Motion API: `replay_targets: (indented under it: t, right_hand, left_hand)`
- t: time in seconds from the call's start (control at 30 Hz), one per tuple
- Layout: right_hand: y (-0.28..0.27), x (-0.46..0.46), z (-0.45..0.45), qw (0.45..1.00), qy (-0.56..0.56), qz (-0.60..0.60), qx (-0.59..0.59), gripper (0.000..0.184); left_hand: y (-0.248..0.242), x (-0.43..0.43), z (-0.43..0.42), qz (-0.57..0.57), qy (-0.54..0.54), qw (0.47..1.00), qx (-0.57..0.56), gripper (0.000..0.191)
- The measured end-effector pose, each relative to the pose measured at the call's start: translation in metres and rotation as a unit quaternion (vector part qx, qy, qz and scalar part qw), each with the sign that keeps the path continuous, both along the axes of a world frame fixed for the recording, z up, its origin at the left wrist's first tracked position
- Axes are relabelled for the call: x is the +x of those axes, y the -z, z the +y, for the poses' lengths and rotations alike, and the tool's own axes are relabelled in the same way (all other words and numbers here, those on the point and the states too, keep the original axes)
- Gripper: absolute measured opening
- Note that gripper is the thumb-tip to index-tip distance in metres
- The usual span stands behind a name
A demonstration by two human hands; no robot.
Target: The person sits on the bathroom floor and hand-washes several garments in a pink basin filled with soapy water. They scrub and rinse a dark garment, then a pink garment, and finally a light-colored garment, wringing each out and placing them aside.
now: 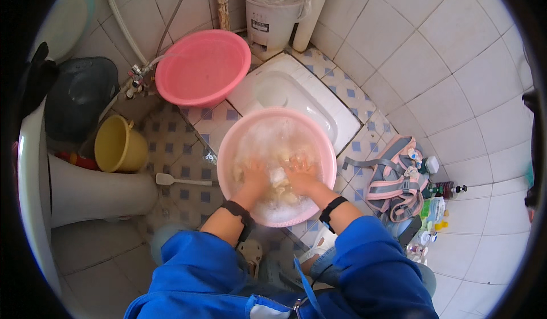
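A light pink plastic basin [330,160] stands in front of me, holding sudsy water and pale cloth [284,193] that lies partly under the foam. My left hand [255,175] reaches into the left half of the basin, its fingers blurred by foam and water. On the right side of the cloth rests my right hand [301,174], with its fingers spread and partly under the suds. Whether either hand grips any cloth is hidden. Both wrists wear black bands, and the blue sleeves are pushed up.
A darker pink basin [205,69] sits beneath a hose by the wall taps. Behind is a squat toilet pan [299,92] and a full waste bin [273,24]. Left are a yellow bucket [113,143] and white brush [183,180]; right, a pink-grey strap carrier [395,178] beside several bottles.
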State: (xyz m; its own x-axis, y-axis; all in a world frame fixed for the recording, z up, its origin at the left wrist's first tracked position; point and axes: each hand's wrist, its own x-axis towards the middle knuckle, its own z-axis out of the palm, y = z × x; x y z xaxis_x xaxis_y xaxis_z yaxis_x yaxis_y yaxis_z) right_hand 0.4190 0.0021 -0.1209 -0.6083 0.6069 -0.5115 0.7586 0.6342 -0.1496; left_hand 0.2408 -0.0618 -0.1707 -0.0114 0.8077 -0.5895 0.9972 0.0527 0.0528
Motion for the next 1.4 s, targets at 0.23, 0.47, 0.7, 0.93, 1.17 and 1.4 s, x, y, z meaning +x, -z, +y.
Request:
replay_targets:
  t: [0.23,0.47,0.7,0.93,1.17,1.4]
  right_hand:
    - [0.016,-0.018,0.043,0.96,0.074,0.2,-0.184,0.046]
    - [-0.059,-0.009,0.005,0.693,0.373,0.507,-0.352,0.053]
    - [-0.067,-0.025,-0.031,0.62,0.504,0.547,-0.25,0.045]
    - [-0.07,-0.01,-0.011,0.941,0.226,0.239,0.073,0.043]
    - [0.0,-0.027,-0.054,0.992,-0.04,0.055,0.102,0.071]
    - [-0.004,-0.056,-0.011,0.997,-0.042,-0.053,-0.045,0.061]
  left_hand:
    - [-0.012,-0.018,0.044,-0.149,-0.027,0.988,-0.004,0.048]
    - [-0.117,-0.017,0.045,-0.372,-0.251,0.866,0.222,0.056]
    - [-0.158,-0.024,0.019,-0.607,-0.046,0.784,0.117,0.069]
    - [-0.172,-0.134,0.064,-0.358,-0.265,0.858,0.256,0.056]
    - [-0.172,-0.345,0.076,-0.149,-0.474,0.663,0.56,0.072]
    - [-0.192,-0.419,0.068,-0.355,-0.532,0.628,0.443,0.098]
